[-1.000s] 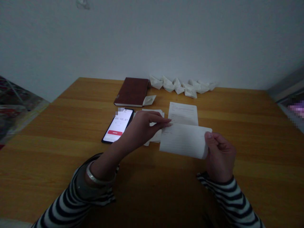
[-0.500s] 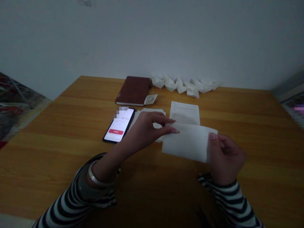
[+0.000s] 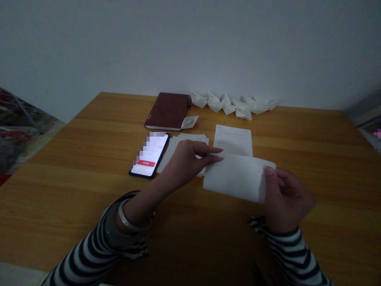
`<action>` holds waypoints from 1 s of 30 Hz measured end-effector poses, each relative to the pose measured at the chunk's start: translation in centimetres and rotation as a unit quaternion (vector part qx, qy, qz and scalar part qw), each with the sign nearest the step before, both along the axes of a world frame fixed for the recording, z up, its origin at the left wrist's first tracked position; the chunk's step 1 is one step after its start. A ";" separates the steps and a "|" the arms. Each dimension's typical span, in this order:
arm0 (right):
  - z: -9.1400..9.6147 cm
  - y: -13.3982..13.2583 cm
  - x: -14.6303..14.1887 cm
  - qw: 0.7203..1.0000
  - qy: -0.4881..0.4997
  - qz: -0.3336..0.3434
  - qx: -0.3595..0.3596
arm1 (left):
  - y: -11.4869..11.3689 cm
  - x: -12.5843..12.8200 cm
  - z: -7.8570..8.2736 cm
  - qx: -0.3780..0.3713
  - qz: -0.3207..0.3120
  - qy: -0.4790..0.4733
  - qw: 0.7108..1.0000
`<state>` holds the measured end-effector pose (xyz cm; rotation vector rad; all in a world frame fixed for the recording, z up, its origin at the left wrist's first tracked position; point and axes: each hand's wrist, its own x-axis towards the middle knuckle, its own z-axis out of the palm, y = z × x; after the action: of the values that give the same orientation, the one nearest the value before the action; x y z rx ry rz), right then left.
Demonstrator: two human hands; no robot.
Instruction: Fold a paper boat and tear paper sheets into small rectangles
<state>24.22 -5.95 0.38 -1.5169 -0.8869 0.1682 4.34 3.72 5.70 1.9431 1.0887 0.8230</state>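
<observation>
Progress: by my reading you are early in this piece. The folded sheet (image 3: 235, 178) is doubled over once, and its right end curls round rather than lying creased flat.
Done: a row of paper boats (image 3: 235, 105) sits finished at the far edge of the table (image 3: 74, 178).
Left: sharpening this fold and, I judge, every later fold on it. More flat paper waits beyond your hands.
Right hand (image 3: 285, 198): it grasps the curled right end, with the thumb on top and the fingers curled behind.
Left hand (image 3: 184, 167): it pinches the sheet's upper left corner with extended fingertips. There is a bracelet (image 3: 127, 220) at the wrist.
Folded sheet: it spans between your two hands, held at both ends. I cannot tell whether its lower edge touches the table.
Under the left hand: a stack of sheets (image 3: 171, 149), partly covered by your palm.
Left of the left hand: a phone (image 3: 149, 155), screen lit, just beside that stack.
Just beyond the fingertips: a printed sheet (image 3: 233, 140), lying flat with its near edge hidden by the sheet you hold.
Farther off: a brown notebook (image 3: 168, 111), with a small folded piece (image 3: 189, 122) at its right corner.
</observation>
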 end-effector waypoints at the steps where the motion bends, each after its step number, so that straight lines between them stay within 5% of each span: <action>1: 0.0 0.0 0.0 1.000 0.002 0.000 0.003 | 0.0 0.0 0.0 -0.005 0.003 -0.001 1.000; 12: 0.1 0.1 0.4 1.000 0.022 0.001 -0.009 | 0.3 -0.6 0.3 -0.094 0.005 -0.029 0.995; 22: -0.2 0.3 0.5 0.997 -0.004 -0.057 0.046 | -0.6 -0.4 1.5 -0.009 -0.005 -0.034 0.999; 30: -0.1 0.2 0.4 0.998 0.033 -0.032 0.034 | -0.5 -0.4 1.4 0.045 -0.043 0.032 0.998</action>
<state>24.58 -5.78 0.24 -1.4656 -0.7837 0.1383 3.96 3.20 7.10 2.0894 1.0117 0.7796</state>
